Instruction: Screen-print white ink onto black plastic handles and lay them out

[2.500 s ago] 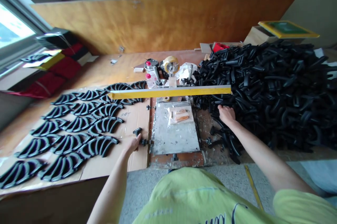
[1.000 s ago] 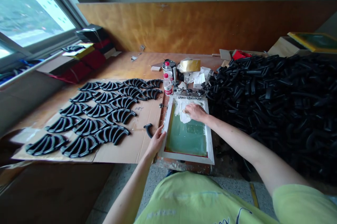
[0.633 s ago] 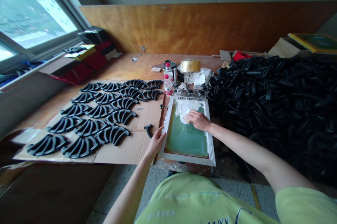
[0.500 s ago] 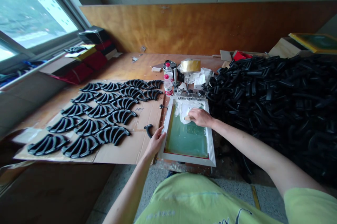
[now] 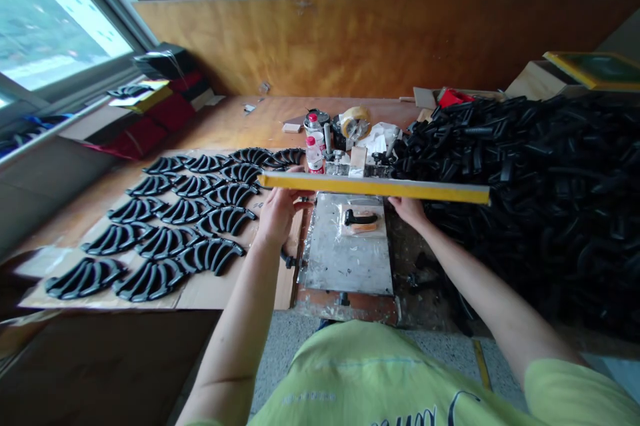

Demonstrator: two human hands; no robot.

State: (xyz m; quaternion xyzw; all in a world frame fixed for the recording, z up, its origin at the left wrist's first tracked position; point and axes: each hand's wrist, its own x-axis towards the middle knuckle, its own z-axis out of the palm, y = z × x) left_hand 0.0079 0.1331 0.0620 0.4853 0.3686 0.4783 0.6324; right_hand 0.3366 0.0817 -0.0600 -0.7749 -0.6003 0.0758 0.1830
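Note:
A screen-printing frame (image 5: 375, 187) is raised and seen edge-on, its yellow edge crossing above the grey metal plate (image 5: 345, 263). On the plate, a curved black plastic handle (image 5: 361, 218) rests in a small holder under clear film. My left hand (image 5: 280, 213) reaches up at the frame's left part, partly hidden behind the edge, its fingers apart. Below the frame's right part is my right hand (image 5: 409, 211), fingers stretched toward the plate, partly covered, with nothing visible in them. Another black handle (image 5: 287, 258) lies on the cardboard beside my left forearm.
Fanned rows of black handles (image 5: 185, 243) cover the cardboard (image 5: 200, 293) at left. A large heap of black handles (image 5: 525, 199) fills the right. Behind the plate stand red-capped bottles (image 5: 314, 154), a tape roll (image 5: 356, 123) and crumpled white paper (image 5: 383, 138).
The frame was down on the plate, my right hand spreading white paste over it; now it is raised. My right hand has moved right, my left hand up. A handle shows on the plate, bare earlier.

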